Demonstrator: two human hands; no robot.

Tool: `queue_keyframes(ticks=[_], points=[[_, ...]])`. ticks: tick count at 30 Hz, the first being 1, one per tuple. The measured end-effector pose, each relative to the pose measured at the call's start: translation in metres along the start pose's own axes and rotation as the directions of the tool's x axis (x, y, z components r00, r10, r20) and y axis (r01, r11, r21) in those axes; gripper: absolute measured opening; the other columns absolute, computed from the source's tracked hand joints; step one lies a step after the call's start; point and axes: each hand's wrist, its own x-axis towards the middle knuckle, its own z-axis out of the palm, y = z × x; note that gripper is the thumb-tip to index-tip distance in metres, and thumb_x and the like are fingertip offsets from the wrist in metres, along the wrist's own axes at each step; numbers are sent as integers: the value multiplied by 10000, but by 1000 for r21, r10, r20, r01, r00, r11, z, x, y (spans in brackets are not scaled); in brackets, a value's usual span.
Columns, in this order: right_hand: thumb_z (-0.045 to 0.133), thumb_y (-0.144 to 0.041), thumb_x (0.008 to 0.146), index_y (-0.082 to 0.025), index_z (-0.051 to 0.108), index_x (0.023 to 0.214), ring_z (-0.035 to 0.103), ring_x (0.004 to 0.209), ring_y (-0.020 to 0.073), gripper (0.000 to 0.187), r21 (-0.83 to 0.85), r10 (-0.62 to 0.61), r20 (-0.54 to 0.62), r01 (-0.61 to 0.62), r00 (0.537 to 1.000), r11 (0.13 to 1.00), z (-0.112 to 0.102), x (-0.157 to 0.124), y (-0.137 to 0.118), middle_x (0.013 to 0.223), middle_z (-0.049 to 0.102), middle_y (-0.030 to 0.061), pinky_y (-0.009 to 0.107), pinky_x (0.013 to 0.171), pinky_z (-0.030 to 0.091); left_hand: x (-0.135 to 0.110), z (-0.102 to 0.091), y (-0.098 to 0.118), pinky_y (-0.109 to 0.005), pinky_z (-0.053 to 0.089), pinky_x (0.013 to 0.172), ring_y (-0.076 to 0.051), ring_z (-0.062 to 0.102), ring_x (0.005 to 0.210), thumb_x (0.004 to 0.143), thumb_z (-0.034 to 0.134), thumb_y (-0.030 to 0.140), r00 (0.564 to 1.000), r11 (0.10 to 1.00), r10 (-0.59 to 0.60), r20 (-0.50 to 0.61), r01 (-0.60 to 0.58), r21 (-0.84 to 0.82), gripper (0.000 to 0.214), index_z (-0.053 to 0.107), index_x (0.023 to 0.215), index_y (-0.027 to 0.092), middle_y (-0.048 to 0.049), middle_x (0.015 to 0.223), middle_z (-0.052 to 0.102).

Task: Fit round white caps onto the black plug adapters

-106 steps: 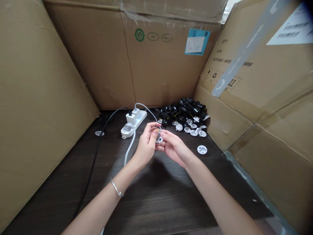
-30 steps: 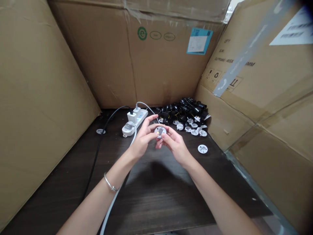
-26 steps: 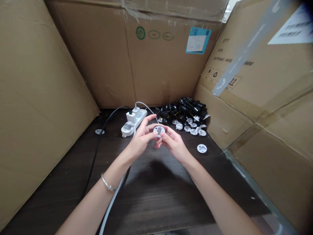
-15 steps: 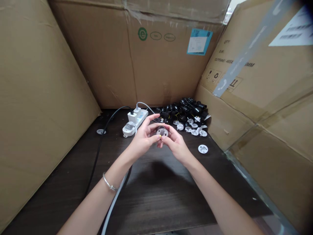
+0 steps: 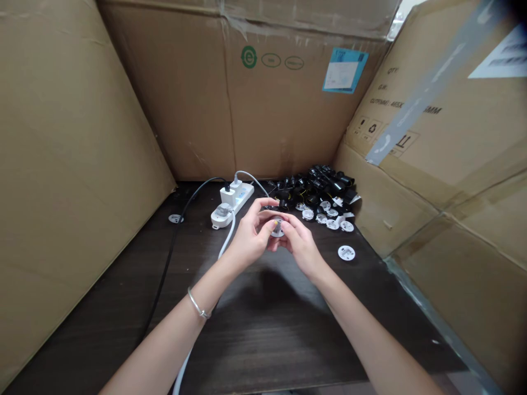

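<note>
Both hands hold one small round white disc (image 5: 279, 228) above the middle of the dark table. My left hand (image 5: 254, 229) is closed on its left side, thumb on the face near a small yellow spot. My right hand (image 5: 300, 238) grips the right side, its thumb pressed on the face too. The fingers behind hide the back of the disc. Behind the hands lies a heap of black parts (image 5: 325, 184) with thin yellow wires. Several similar white discs (image 5: 332, 224) lie at its front edge, and a separate white disc (image 5: 346, 253) rests to the right of my right hand.
A white power strip (image 5: 223, 218) with plugs stands left of the hands. A black cable (image 5: 167, 263) and a white cable (image 5: 227, 239) run from it toward me. Another white disc (image 5: 175, 218) lies far left. Cardboard boxes (image 5: 280, 120) wall the table (image 5: 255, 340) on three sides.
My thumbs have shifted inward over the disc's face, covering more of it. The whole view has moved slightly, so the surroundings appear a little further right.
</note>
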Motion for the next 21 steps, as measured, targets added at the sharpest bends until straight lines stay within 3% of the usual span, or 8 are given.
queue_keyframes(ticks=[5,10,16,18,21], points=[[501,-416,839,-166,499,1062,547,583,117,335,-31,-63,-33,62,997,998,1,-1,1,752,581,22,276,565,467,0,1,3,-207,429,461,-65,516,522,838,486,272,999,998,-12,41,15,-53,310,365,1118,216,-89,1068,568],[552,-427,796,-166,529,980,555,601,116,320,101,18,-61,-12,998,995,-3,2,-1,790,574,25,260,554,485,0,-1,1,-228,466,694,-152,543,942,826,483,200,992,998,-50,120,46,36,491,311,1285,236,-100,1220,488],[574,-420,774,-211,493,1001,564,759,127,320,156,44,-39,-38,998,987,-3,3,0,1006,542,36,247,597,513,-1,0,-7,-306,354,965,-171,470,1129,768,429,48,995,972,73,70,-86,219,559,366,1297,218,-73,1196,529],[591,-376,767,-220,478,1015,561,808,129,315,146,18,-61,-9,998,989,-2,2,-2,1012,537,29,234,618,510,-1,1,-5,-329,280,1038,-173,405,1212,760,437,43,989,970,103,107,-123,210,597,342,1321,222,-73,1244,499],[626,-323,740,-254,401,1080,567,771,115,414,162,13,-148,12,989,987,-2,1,-6,928,553,2,218,607,495,0,0,-1,-341,240,1071,-184,306,1292,724,511,60,985,983,140,104,-150,102,664,311,1325,260,-56,1393,330]])
